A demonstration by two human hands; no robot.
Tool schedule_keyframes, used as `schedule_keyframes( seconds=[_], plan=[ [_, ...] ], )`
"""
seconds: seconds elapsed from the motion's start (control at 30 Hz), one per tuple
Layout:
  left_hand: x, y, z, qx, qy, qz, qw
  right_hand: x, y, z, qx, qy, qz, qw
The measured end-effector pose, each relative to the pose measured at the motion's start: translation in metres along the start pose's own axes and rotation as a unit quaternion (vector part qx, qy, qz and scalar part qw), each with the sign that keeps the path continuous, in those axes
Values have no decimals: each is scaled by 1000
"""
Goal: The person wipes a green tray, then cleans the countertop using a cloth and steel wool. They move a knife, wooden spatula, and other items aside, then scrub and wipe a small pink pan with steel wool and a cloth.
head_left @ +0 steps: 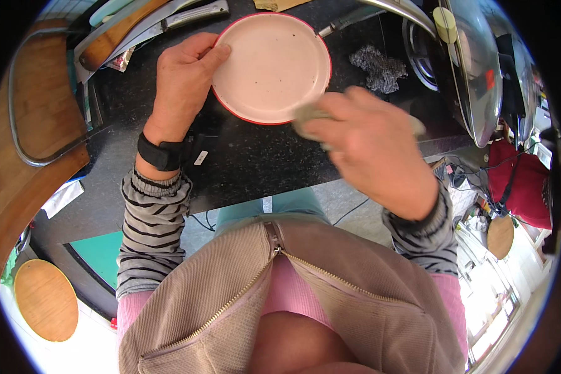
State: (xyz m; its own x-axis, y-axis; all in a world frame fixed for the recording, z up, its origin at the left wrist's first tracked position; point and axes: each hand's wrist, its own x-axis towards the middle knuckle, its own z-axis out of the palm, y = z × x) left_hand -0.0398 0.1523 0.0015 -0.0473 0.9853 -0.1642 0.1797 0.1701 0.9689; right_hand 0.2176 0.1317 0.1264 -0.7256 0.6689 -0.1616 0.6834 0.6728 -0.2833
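Note:
My left hand [187, 79] grips the left rim of a round white enamel plate [271, 65] with a red edge, thumb on top. The plate is held over a black speckled countertop [262, 163], and small dark specks show on its face. In my right hand [369, 135] is a wadded pale cloth [311, 121], blurred by motion, at the plate's lower right rim. Whether the cloth touches the plate I cannot tell. A crumpled metal scouring pad [378, 68] lies on the counter to the right of the plate.
Knives [196, 14] and a wooden-handled tool [105, 51] lie at the back left. Beside them is a wooden board [42, 93] with a bent metal bar over it. Pan lids [479, 70] stand at the right. A small white label [200, 158] lies near my left wrist.

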Motion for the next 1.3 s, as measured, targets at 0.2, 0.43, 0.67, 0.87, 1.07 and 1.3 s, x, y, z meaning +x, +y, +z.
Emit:
schedule_keyframes(
  seconds=[0.2,0.43,0.67,0.87,1.07,1.3],
  plan=[
    [0,1,-2,83,11,-10,996,35,21,9,-119,273,-21,954],
    [-5,10,11,277,99,110,949,65,18,59,-158,224,41,961],
    [12,21,9,360,73,57,929,63,6,64,-131,210,44,968],
    [19,2,7,172,73,10,982,55,-7,76,-89,202,76,972],
    [16,6,11,193,86,27,977,45,-59,69,114,160,30,980],
    [23,3,3,186,27,94,978,41,-10,37,197,275,-37,940]
  ],
)
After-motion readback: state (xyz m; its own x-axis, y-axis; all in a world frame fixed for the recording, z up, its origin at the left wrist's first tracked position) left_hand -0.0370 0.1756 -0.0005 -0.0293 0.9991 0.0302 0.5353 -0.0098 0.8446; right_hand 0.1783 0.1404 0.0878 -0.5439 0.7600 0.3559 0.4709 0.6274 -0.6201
